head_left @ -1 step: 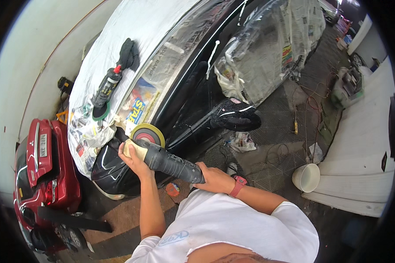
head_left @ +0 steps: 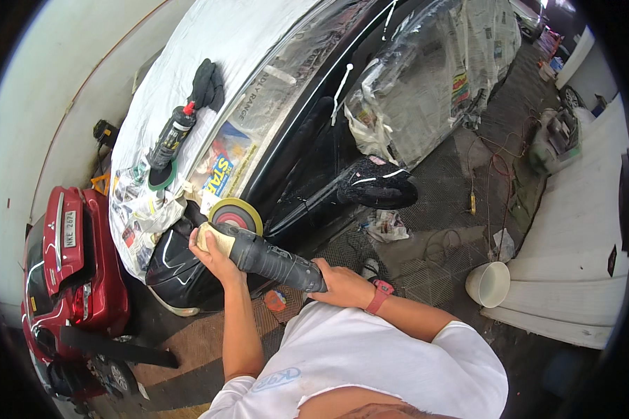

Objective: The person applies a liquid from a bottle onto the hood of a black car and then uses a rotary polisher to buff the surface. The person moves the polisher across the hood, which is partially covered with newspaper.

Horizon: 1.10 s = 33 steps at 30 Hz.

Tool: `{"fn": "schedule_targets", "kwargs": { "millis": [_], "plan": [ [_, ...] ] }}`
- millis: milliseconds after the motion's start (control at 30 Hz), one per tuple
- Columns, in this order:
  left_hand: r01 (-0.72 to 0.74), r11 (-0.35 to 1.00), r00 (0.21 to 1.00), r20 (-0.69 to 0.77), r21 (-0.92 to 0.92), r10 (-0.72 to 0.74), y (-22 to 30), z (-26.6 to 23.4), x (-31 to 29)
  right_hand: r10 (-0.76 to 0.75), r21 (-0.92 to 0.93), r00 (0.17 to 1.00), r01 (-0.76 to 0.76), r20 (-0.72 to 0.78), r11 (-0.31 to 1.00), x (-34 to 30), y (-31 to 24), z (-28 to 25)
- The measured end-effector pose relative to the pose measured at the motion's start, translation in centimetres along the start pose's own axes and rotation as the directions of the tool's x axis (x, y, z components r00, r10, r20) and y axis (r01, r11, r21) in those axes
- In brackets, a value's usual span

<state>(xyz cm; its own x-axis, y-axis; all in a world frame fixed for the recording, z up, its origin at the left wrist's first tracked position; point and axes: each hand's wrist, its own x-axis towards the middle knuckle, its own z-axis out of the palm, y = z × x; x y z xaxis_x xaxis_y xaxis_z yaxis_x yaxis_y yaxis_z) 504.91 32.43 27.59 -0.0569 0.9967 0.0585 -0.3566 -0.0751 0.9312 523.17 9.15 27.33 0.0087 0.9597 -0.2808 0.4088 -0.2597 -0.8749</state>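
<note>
Both my hands hold a black electric polisher (head_left: 279, 264) across the front of my body. My left hand (head_left: 220, 262) is wrapped round its pale, taped head end. Closed on the rear of its body is my right hand (head_left: 344, 286). The polisher's round pad (head_left: 237, 215), yellow-rimmed with a reddish centre, lies over the edge of a black car's bodywork (head_left: 286, 157); whether it touches the paint I cannot tell. Beyond it, newspaper and clear plastic (head_left: 234, 157) mask the glass. A side mirror (head_left: 377, 183), black with pale specks, juts out to the right.
A black bottle with a red cap (head_left: 171, 140) and a dark glove (head_left: 206, 85) lie on the car's white cover (head_left: 150, 87). To the left stands a red car (head_left: 77, 258). A white bucket (head_left: 488, 284) and cords (head_left: 493, 164) are on the floor at right.
The car and room have shifted very slightly in view, mostly rightward. My hands and the polisher keep the same position.
</note>
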Motion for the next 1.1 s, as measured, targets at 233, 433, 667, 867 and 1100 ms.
{"fn": "schedule_targets", "kwargs": {
  "millis": [233,433,667,867,1100],
  "plan": [
    [-0.188,0.974,0.97,0.177,0.126,0.164,1.3,11.2,1.5,-0.015,0.04,0.97,0.025,-0.241,0.999,-1.6,-0.3,-5.4],
    [-0.34,0.94,0.787,0.544,-0.008,0.29,3.7,33.9,4.6,0.087,0.207,0.841,0.031,-0.534,0.978,-2.3,-2.7,-15.9],
    [-0.731,0.595,0.512,0.844,0.333,0.157,2.5,45.6,11.4,0.042,0.534,0.836,0.31,-0.547,0.786,1.2,-3.9,-19.5],
    [-0.645,0.747,0.576,0.744,0.16,0.338,3.8,31.8,4.9,0.009,0.279,0.785,0.21,-0.619,0.937,1.5,0.9,-10.1],
    [-0.421,0.798,0.896,0.337,0.431,0.29,0.9,6.9,2.5,-0.019,0.202,0.95,0.085,-0.311,0.976,3.3,4.4,4.9]
  ]
}}
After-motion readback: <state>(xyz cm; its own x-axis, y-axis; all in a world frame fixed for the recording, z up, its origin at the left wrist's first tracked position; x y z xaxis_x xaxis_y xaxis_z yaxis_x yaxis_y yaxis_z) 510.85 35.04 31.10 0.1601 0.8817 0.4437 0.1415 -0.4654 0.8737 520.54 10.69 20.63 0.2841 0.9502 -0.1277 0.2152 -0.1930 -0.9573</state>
